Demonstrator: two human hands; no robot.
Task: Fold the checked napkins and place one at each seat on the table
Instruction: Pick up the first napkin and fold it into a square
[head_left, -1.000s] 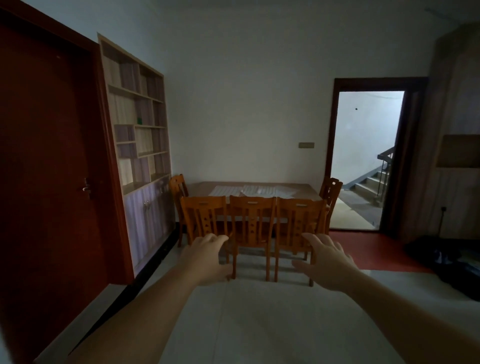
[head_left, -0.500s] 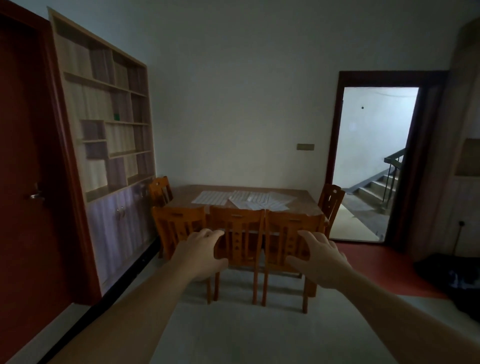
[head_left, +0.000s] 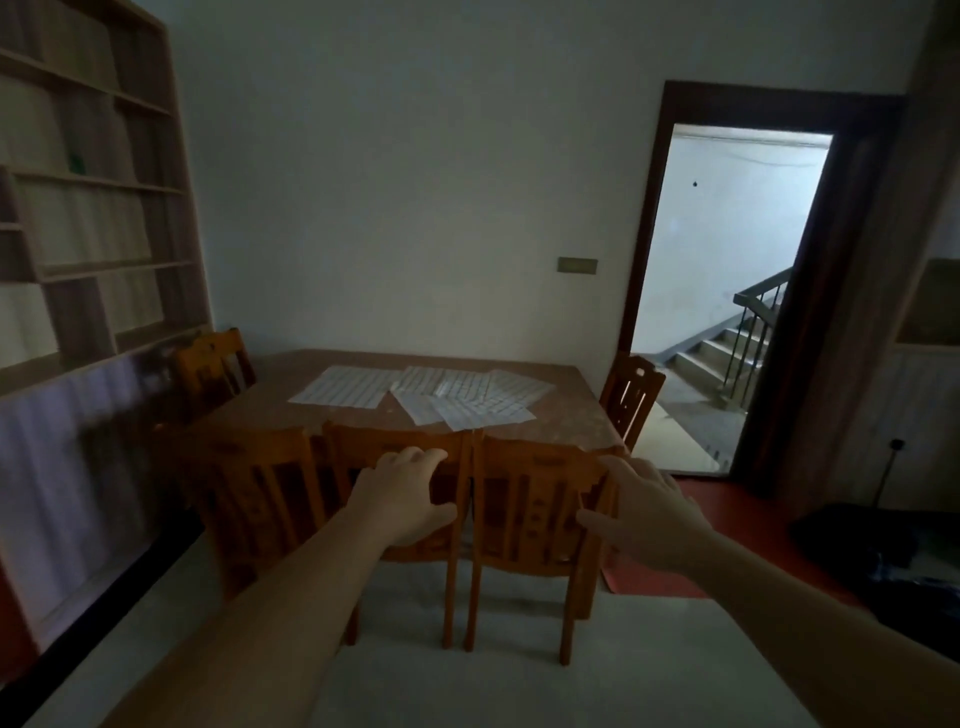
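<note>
Several white checked napkins (head_left: 441, 395) lie unfolded and overlapping in the middle of a brown wooden table (head_left: 270, 400). One napkin (head_left: 345, 387) lies flat to the left of the heap. My left hand (head_left: 402, 499) is stretched forward, fingers apart, holding nothing, in front of the middle chair (head_left: 395, 457). My right hand (head_left: 647, 512) is also out and empty, beside the right chair (head_left: 535, 499). Both hands are short of the table.
Three orange wooden chairs stand along the near side of the table, the left one (head_left: 249, 483) included. One chair (head_left: 215, 366) stands at the left end and one (head_left: 631, 395) at the right end. A shelf unit (head_left: 88, 249) lines the left wall. An open doorway (head_left: 727, 291) shows stairs.
The view has closed in on the table and chairs, which now look larger. Both arms stay stretched out in front with open hands.
</note>
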